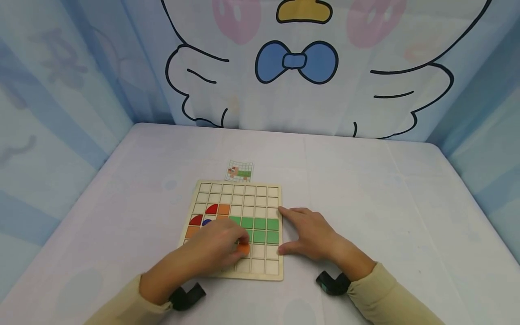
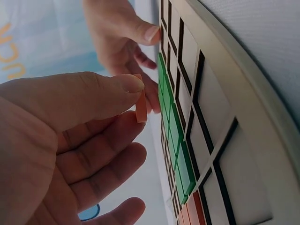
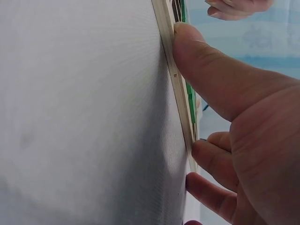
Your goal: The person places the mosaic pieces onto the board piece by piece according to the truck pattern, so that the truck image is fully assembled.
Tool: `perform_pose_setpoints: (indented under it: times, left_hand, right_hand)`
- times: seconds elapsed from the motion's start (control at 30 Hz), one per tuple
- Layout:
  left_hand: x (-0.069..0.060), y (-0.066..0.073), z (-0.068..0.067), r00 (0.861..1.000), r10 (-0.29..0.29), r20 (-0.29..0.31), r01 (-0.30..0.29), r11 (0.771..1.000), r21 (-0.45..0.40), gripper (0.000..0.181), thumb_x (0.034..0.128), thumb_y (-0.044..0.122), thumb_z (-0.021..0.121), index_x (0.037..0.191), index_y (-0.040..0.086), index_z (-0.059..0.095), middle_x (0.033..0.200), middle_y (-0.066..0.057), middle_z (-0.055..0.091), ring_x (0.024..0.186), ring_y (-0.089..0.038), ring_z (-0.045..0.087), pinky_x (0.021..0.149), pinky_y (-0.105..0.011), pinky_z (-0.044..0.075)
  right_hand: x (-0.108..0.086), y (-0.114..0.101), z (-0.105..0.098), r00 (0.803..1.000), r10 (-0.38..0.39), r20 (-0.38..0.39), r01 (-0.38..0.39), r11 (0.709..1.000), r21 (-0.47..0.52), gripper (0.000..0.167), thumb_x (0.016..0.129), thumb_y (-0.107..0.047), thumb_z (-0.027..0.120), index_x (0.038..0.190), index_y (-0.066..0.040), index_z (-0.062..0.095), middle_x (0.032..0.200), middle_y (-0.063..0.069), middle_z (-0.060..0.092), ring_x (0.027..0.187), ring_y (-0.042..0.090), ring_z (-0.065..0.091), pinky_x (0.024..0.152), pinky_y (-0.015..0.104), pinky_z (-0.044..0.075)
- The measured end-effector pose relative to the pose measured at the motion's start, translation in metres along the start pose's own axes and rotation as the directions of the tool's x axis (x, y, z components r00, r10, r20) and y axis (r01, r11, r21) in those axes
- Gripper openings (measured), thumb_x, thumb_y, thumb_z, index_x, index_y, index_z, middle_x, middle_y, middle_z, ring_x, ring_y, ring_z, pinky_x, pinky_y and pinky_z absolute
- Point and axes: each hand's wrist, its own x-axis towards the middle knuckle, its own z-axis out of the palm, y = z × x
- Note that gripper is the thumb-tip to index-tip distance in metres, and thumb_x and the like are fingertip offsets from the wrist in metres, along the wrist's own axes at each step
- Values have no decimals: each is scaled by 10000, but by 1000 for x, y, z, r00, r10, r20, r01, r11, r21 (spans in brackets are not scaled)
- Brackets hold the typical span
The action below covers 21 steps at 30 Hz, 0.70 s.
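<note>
Over the lower middle of a wooden grid board [image 1: 280,271], my left hand [image 1: 215,243] pinches an orange tile [image 1: 243,249] between thumb and fingers. In the left wrist view, the thin tile [image 2: 141,105] is held on edge, apart from the board. My right hand [image 1: 313,232] touches the board's right edge with its thumb and fingertips, fingers spread. Two rows of green tiles [image 1: 260,223] lie in the grid's middle right. Red quarter-round tiles [image 1: 211,209], orange squares [image 1: 224,209] and a partly covered blue piece [image 1: 207,221] sit at left. My left hand hides some cells.
Just beyond the board's far edge lies a small picture card [image 1: 239,171] with a gridded coloured design. A pale cloth covers the table [image 1: 365,194]. Printed curtains [image 1: 296,104] stand behind and at both sides. Black devices [image 1: 333,283] are strapped at both wrists.
</note>
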Motion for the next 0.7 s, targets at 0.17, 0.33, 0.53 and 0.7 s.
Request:
perform_pose_setpoints:
  times: [0.17, 0.33, 0.53, 0.7]
  left_hand:
    - [3, 2, 2, 1000, 6, 12, -6, 1000, 5, 147, 822, 160, 819, 920, 131, 714, 862, 77, 636, 869, -147, 592, 807, -335, 516]
    - [7, 4, 4, 1000, 12, 22, -12, 1000, 1, 129, 838, 170, 812, 915, 138, 715, 855, 87, 636, 855, -134, 590, 804, -336, 514]
    - [12, 6, 8, 999, 35, 37, -36, 999, 3, 76, 864, 180, 780, 906, 156, 722, 849, 90, 649, 850, -128, 605, 804, -341, 512]
    - [15, 8, 10, 997, 49, 65, -50, 999, 11, 71, 868, 191, 778, 908, 155, 732, 836, 92, 649, 854, -127, 602, 817, -339, 499]
  right_hand:
    - [0, 0, 1, 1000, 2, 1, -2, 1000, -4, 937, 788, -499, 819, 1492, -13, 437, 1381, 162, 562, 1306, 352, 478, 1006, 566, 402]
    - [1, 0, 2, 1000, 10, 8, -10, 1000, -5, 941, 785, -497, 821, 1496, -18, 433, 1386, 162, 559, 1311, 350, 476, 1011, 568, 398]
    - [1, 0, 1, 1000, 12, 10, -12, 1000, -4, 945, 785, -526, 811, 1495, -27, 438, 1384, 159, 561, 1307, 349, 478, 1004, 573, 399]
    - [1, 1, 1, 1000, 5, 7, -5, 1000, -7, 947, 786, -528, 809, 1496, -24, 436, 1385, 160, 562, 1307, 350, 479, 1006, 572, 401]
